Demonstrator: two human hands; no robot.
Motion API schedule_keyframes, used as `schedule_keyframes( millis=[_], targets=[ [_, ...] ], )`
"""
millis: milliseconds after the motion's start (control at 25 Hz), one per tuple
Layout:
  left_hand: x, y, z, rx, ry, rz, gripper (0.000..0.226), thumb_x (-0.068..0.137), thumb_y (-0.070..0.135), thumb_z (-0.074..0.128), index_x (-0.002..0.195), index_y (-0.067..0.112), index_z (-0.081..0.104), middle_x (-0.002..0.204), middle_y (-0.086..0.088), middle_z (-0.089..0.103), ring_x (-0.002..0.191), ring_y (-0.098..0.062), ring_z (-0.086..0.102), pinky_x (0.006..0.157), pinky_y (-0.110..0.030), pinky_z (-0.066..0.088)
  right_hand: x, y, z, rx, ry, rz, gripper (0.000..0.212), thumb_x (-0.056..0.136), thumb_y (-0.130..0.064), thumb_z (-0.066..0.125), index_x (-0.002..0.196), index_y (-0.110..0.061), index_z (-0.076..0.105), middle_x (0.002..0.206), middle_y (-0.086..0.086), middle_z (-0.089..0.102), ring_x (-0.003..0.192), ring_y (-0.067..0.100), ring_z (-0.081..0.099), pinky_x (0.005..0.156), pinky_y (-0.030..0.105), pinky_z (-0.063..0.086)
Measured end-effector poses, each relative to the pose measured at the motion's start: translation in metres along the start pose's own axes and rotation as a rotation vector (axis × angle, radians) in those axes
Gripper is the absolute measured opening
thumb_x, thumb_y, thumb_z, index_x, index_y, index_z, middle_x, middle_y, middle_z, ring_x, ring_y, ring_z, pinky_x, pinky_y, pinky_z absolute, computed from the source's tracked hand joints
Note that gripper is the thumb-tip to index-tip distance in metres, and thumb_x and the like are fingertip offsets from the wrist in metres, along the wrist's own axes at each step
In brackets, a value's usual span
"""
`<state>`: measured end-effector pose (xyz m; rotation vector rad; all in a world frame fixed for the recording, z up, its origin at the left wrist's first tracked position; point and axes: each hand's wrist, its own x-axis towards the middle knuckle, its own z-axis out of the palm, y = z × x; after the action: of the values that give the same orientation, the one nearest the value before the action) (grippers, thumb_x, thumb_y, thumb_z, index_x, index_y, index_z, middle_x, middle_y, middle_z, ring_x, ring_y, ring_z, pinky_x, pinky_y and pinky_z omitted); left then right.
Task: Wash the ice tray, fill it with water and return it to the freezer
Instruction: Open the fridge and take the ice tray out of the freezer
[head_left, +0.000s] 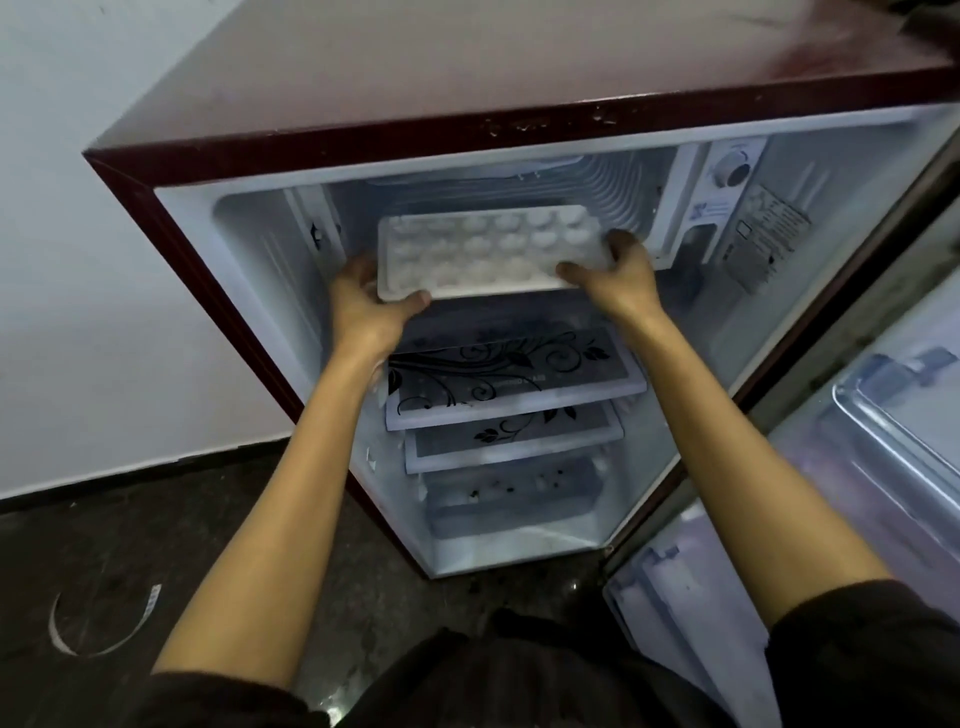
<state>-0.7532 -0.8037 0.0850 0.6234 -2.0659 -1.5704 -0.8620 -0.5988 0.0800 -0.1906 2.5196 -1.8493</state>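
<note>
A white ice tray (483, 249) with several round cups is held level at the mouth of the freezer compartment (613, 176), at the top of an open maroon fridge (467, 67). My left hand (363, 301) grips the tray's near left corner, thumb curled under its front edge. My right hand (618, 270) grips the right end, fingers wrapped over the rim. I cannot tell whether the cups hold water or ice.
Below the tray are glass shelves (514, 374) with a black floral print and a crisper drawer (514, 499). The open fridge door (872, 457) stands at the right. A thermostat dial (732, 174) sits right of the freezer. White wall and dark floor lie at the left.
</note>
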Motion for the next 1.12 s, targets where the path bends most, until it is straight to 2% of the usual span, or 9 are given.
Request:
schedule_keyframes(
  millis=[80,240,360,480,600,760,920,1040,1120],
  targets=[
    [-0.025,-0.006,-0.018,-0.103,-0.042,-0.077,0.075,0.069,-0.004,0.077,0.136,0.003,0.042,0.122,0.001,0.05,0.108,-0.009,0.052,0.076,-0.005,0.047,-0.04,-0.001,-0.012,0.045,0.015,0.044,0.063,0.079,-0.011,0.075,0.132,0.0,0.042,0.118,0.001,0.051,0.11,0.014,0.052,0.087,0.019,0.043],
    [-0.071,-0.025,-0.051,-0.187,-0.171,-0.199,0.085,0.061,-0.003,0.08,0.137,0.004,0.042,0.135,-0.01,0.052,0.115,-0.014,0.055,0.092,-0.022,0.049,-0.122,0.004,-0.025,0.048,0.047,0.131,0.077,0.076,-0.01,0.077,0.14,-0.003,0.034,0.113,-0.006,0.044,0.102,0.007,0.045,0.075,0.004,0.04],
    [-0.112,-0.036,-0.069,-0.244,-0.304,-0.268,0.087,0.053,0.0,0.079,0.134,0.006,0.048,0.13,-0.007,0.057,0.113,-0.012,0.058,0.091,-0.028,0.052,-0.185,0.015,-0.035,0.045,0.109,0.187,0.071,0.071,-0.006,0.08,0.132,-0.005,0.044,0.098,-0.015,0.051,0.088,0.005,0.051,0.061,-0.001,0.042],
    [-0.147,-0.047,-0.083,-0.262,-0.447,-0.319,0.074,0.066,-0.012,0.072,0.133,0.006,0.049,0.127,-0.005,0.059,0.112,-0.013,0.059,0.081,-0.023,0.055,-0.249,0.029,-0.047,0.038,0.177,0.25,0.068,0.066,-0.008,0.084,0.125,-0.011,0.051,0.098,-0.011,0.056,0.084,0.003,0.055,0.062,0.005,0.046],
    [-0.178,-0.054,-0.09,-0.227,-0.571,-0.369,0.064,0.071,-0.016,0.067,0.13,0.006,0.051,0.122,-0.004,0.062,0.111,-0.014,0.06,0.077,-0.021,0.056,-0.312,0.042,-0.054,0.044,0.258,0.314,0.069,0.064,-0.008,0.085,0.124,-0.012,0.051,0.096,-0.014,0.054,0.082,-0.001,0.053,0.06,0.0,0.043],
    [-0.217,-0.056,-0.091,-0.18,-0.718,-0.438,0.058,0.075,-0.018,0.063,0.126,0.009,0.053,0.112,0.002,0.064,0.099,-0.009,0.063,0.065,-0.017,0.056,-0.393,0.059,-0.065,0.025,0.401,0.406,0.079,0.061,-0.016,0.088,0.128,-0.013,0.048,0.119,-0.002,0.054,0.101,0.008,0.053,0.074,0.011,0.042],
    [-0.256,-0.059,-0.08,-0.117,-0.863,-0.492,0.057,0.076,-0.019,0.06,0.128,0.003,0.052,0.117,-0.007,0.064,0.101,-0.015,0.063,0.066,-0.018,0.056,-0.47,0.063,-0.078,0.091,0.538,0.474,0.077,0.061,-0.012,0.087,0.126,-0.018,0.046,0.119,-0.004,0.052,0.102,0.01,0.055,0.071,0.011,0.046],
    [-0.291,-0.055,-0.063,-0.068,-1.016,-0.488,0.052,0.077,-0.021,0.056,0.122,0.006,0.056,0.106,-0.003,0.068,0.09,-0.009,0.067,0.065,-0.017,0.056,-0.532,0.069,-0.087,0.178,0.693,0.498,0.074,0.06,-0.005,0.087,0.12,-0.024,0.047,0.117,-0.001,0.055,0.097,0.011,0.063,0.073,0.016,0.055],
    [-0.316,-0.05,-0.05,-0.035,-1.123,-0.472,0.049,0.078,-0.021,0.054,0.117,0.009,0.058,0.098,0.001,0.071,0.084,-0.007,0.069,0.066,-0.017,0.056,-0.571,0.072,-0.092,0.203,0.797,0.53,0.076,0.06,-0.005,0.086,0.123,-0.022,0.048,0.115,-0.004,0.055,0.098,0.011,0.063,0.072,0.018,0.057]
  ],
)
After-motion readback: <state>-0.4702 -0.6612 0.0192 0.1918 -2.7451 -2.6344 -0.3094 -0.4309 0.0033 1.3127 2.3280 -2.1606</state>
